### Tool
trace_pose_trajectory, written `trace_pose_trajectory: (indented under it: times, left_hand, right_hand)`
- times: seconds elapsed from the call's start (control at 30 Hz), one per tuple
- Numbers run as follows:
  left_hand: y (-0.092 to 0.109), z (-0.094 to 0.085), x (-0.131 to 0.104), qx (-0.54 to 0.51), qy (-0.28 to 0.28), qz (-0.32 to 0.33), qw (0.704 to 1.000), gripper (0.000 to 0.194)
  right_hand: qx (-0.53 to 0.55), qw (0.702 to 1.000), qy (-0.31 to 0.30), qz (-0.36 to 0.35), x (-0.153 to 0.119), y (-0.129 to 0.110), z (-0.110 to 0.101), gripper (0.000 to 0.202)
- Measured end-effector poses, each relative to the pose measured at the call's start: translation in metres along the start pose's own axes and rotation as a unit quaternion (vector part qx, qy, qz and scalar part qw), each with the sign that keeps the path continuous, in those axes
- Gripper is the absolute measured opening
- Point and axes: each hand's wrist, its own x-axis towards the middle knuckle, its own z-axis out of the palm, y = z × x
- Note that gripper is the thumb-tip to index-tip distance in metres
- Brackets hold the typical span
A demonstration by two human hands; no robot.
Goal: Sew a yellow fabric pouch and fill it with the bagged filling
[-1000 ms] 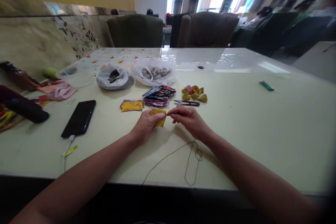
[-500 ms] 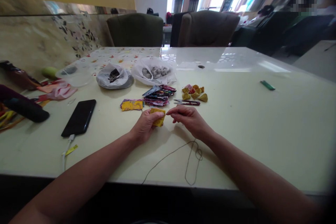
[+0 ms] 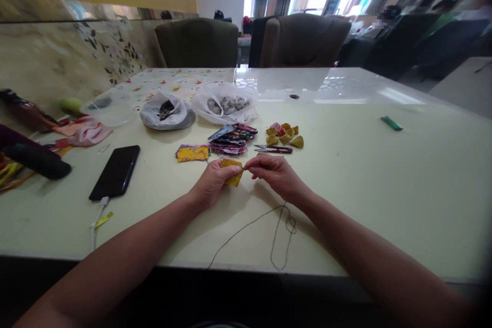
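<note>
- While a dark thread (image 3: 282, 207) lies nearest, the left hand (image 3: 210, 183) grips a yellow cloth piece (image 3: 234, 179) beyond it.
- The right hand (image 3: 277, 174), fingertips pinched together, meets the cloth's edge; whether it holds anything, I cannot tell.
- Farther: snips (image 3: 282, 150).

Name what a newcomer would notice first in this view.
Probably the bright yellow cloth piece at the centre, held in the left hand, with the right hand close at its right edge. Next, the dark thread looping across the pale tabletop below the hands, and the black phone lying to the left with a white cable plugged in.
</note>
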Motion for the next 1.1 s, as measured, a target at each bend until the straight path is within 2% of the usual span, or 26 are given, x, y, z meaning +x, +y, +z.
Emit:
trace_pose_trajectory:
  times: [0.53,1.1]
  left_hand:
    - [0.0005,-0.0013,-0.0001,-0.026,0.019,-0.002,0.999,0.031]
    - [0.0024,-0.0001,-0.0013,-0.015,-0.008,-0.006,1.000,0.027]
  right_hand:
    - [0.004,1.000,0.002,-0.021,0.0003,-0.0011,-0.0034,0.014]
    - [0.028,1.000,-0.001,-0.007,0.0009,0.0003,-0.0002,0.011]
